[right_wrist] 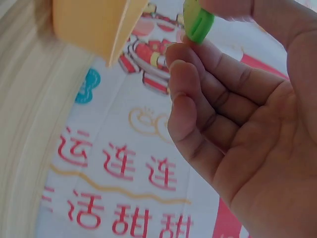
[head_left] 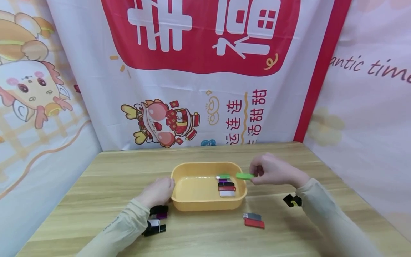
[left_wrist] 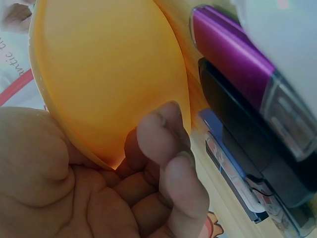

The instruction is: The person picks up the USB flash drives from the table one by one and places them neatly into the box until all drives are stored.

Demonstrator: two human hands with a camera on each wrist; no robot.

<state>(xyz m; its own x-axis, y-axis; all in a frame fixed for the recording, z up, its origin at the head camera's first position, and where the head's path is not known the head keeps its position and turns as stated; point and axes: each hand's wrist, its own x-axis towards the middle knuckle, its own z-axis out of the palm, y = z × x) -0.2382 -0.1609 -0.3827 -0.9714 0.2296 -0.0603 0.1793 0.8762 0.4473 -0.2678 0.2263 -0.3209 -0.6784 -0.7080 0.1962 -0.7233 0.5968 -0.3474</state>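
Note:
A yellow plastic basin point(head_left: 192, 206) stands on the table. My left hand point(head_left: 158, 192) grips its left end; the left wrist view shows the thumb side against the rim and the fingers curled at the wall point(left_wrist: 109, 64). My right hand point(head_left: 273, 172) pinches a bright green USB stick point(head_left: 244, 176) between thumb and fingertips, level with the basin's right rim. In the right wrist view only part of the green stick point(right_wrist: 198, 22) shows. Inside the basin, at the right, lies a row of USB sticks: green point(head_left: 224, 176), purple, black, red point(head_left: 227, 189) and white point(head_left: 227, 193).
In front of the basin lie a grey USB stick point(head_left: 253, 216) and a red one point(head_left: 254, 223). Several more, among them a purple one point(head_left: 162, 216) and a black one point(head_left: 155, 230), lie by my left wrist. A black-and-yellow piece point(head_left: 292, 200) is near my right sleeve. Printed cloth surrounds the table.

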